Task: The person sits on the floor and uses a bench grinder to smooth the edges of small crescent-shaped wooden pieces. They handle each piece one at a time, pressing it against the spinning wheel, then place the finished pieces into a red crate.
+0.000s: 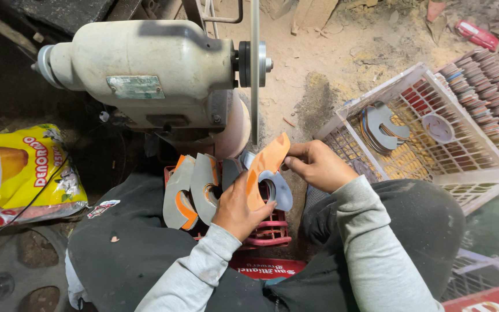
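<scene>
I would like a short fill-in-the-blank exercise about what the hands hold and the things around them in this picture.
1. Both hands, left hand and right hand, hold a cut-out piece that is grey and ____.
2. The white basket stands on the person's ____ side.
3. The grinding machine is ____ in colour.
4. The yellow bag lies on the person's ____ side.

Missing words: orange; right; cream; left

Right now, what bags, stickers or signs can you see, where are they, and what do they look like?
Bag: far left on the ground, crinkly yellow plastic with red lettering and a fruit picture.
Metal plate: on the cream machine's side, small greenish rectangle.
Red crate edge: under the person's lap, red with white lettering.
Red packet: top right on the dusty ground, small and flat.
Patch: on the dark trouser leg, small, white with red.
</scene>
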